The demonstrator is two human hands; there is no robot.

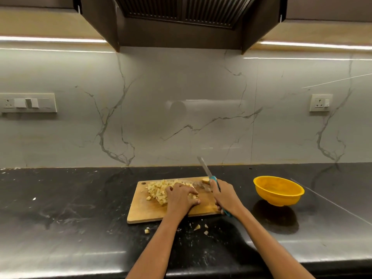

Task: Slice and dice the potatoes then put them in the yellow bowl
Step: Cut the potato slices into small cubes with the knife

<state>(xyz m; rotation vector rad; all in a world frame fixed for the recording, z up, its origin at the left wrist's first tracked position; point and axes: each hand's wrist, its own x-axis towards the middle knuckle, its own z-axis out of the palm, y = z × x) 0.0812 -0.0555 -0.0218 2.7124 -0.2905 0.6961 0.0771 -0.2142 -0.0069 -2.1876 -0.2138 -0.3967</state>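
A rectangular, pale wooden cutting board [141, 210] with rounded corners and a small hole at its far left corner lies on a glossy black stone countertop [60, 198] veined in grey. On the board's far half sits a loose heap of small, pale yellow diced potato cubes [156, 191], rough and uneven in size. The left hand [181, 198] lies palm down over the right edge of the heap, fingers bent and spread onto the cubes; whether it actually clasps any of them cannot be told, since the hand covers what is beneath it. The right hand [225, 198] is wrapped around the teal plastic handle of a kitchen knife [209, 176], whose narrow steel blade is lifted off the board, slanting up and away to the left (it shows slightly blurred). Just behind the knife, at the board's far right edge, one larger uncut potato chunk [205, 180] peeks out, partly hidden.

A round, smooth yellow plastic bowl [278, 191] stands well apart to the right of the board, appearing to tilt toward the camera; its inside looks bare. A few stray potato cubes [197, 227] lie on the counter just in front of the board's near edge, between the two forearms. Open countertop stretches to the left of the board and between board and bowl.
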